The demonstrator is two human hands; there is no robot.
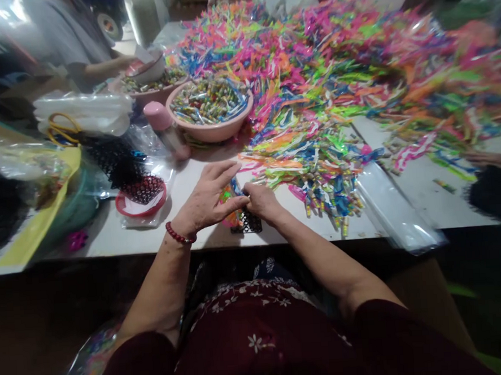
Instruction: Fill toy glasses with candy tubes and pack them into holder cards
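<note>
Left hand (211,195) spreads wide, thumb (234,204) pointing at curled right hand (260,201), whose hold I cannot tell.

Upper left, a grey-shirted person (69,37); left of centre, a pink-capped bottle (166,130); far left, a yellow sheet (43,218) beside a green tub (79,198).

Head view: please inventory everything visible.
Table: one, white, centre
Strips: many, multicoloured, centre to right
Front bowl: one, pink, upper centre
Rear bowl: one, pink, upper left
Bottle: one, pink cap, left
Dish: one, red, left
Netting: count unclear, black, over dish
Tub: one, green, left
Sheet: one, yellow, left
Plastic: count unclear, clear, right
Co-worker: one, grey shirt, upper left
Sleeve: one, dark, right edge
Mesh: one, black, by hands
Left hand: one, bare, centre
Right hand: one, bare, centre
</note>
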